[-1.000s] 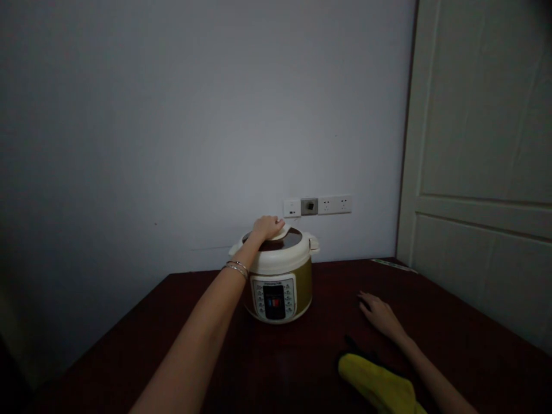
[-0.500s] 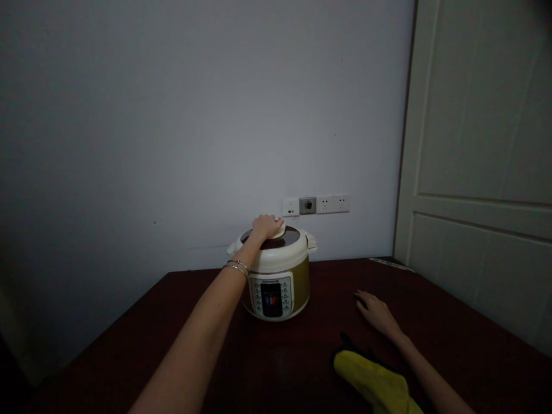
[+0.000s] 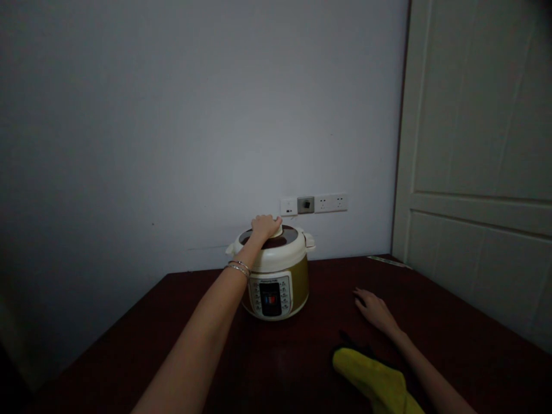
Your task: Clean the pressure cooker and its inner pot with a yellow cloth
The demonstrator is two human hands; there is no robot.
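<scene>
A white and olive-gold electric pressure cooker (image 3: 299, 280) stands upright on the dark red table, its button panel facing me. Its lid (image 3: 288, 253) is on. My left hand (image 3: 265, 226), with bracelets at the wrist, is closed over the white lid handle (image 3: 279, 230), and the palm hides most of that handle. To the right of the cooker, my right hand (image 3: 374, 310) lies flat on the table with nothing in it. A yellow cloth (image 3: 371, 374) with dark edging lies just left of my right forearm.
The table (image 3: 181, 322) meets a pale wall behind the cooker. A row of wall sockets (image 3: 331, 202) sits just above and behind the lid. On the right stands a white panelled door (image 3: 478, 172). A thin flat strip (image 3: 388, 262) lies at the table's back right edge.
My view has shifted very slightly. Both hands keep their places, the left on the lid handle and the right on the table; the cooker has not visibly moved.
</scene>
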